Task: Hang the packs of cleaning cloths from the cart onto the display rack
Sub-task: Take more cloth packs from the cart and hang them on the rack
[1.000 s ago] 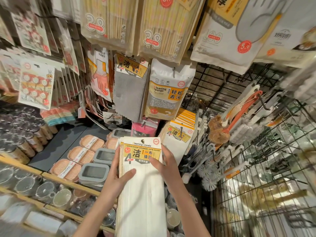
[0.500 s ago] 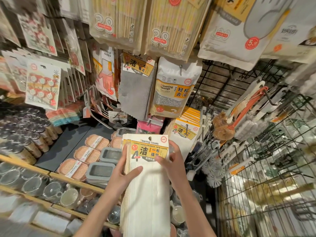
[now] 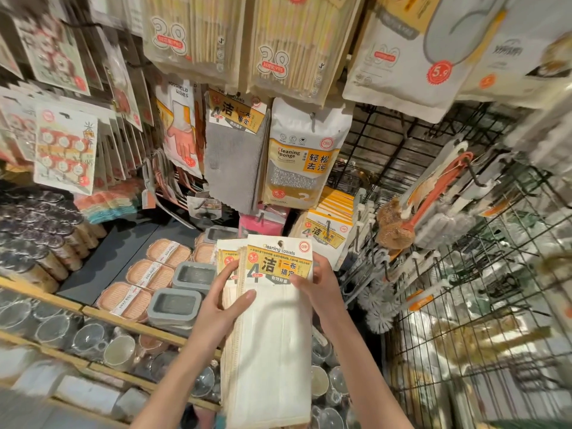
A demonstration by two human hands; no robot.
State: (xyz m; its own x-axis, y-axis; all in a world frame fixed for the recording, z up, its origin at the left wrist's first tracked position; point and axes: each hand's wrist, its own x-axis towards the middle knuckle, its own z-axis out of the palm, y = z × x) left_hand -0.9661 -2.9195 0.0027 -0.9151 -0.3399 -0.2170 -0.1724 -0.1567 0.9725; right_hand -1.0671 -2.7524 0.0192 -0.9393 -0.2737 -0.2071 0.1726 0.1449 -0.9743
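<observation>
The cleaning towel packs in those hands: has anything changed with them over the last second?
The stack of cleaning towel packs has fanned: a second pack's header now peeks out to the left behind the front one, and the left hand fingers spread over that edge. The right hand still pinches the header's right side. The packs already hanging on the hook are unchanged.

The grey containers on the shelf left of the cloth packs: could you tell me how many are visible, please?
3. One nearest, left of the left hand; one just behind it; one further back, partly hidden by the held packs. Others may be hidden.
</observation>
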